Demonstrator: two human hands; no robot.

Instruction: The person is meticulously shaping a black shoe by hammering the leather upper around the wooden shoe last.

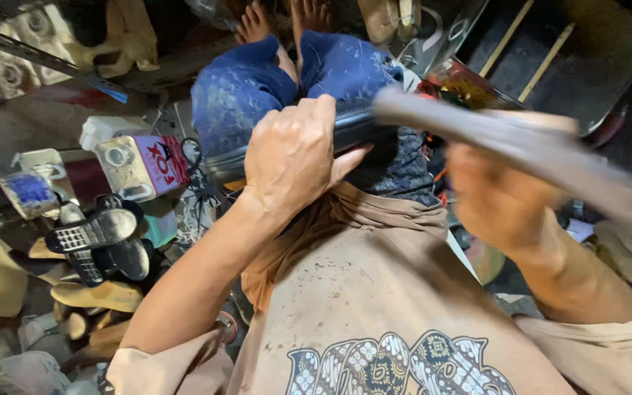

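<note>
My left hand (294,157) grips the edge of a black shoe sole (352,132) held against my blue-trousered knees (257,80). My right hand (488,201), blurred by motion, is closed around a long grey tool handle (521,146) whose end reaches over the sole near my left fingers. Both hands are close to my chest, above a tan shirt (374,292). My bare feet (279,18) show beyond the knees. Which kind of tool it is I cannot tell from the blur.
At the left stand a glue tin with a red label (144,164), a blue-topped can (29,192), black sandals (100,241) and several tan soles (96,296). A dark board with wooden strips (550,58) lies at the upper right.
</note>
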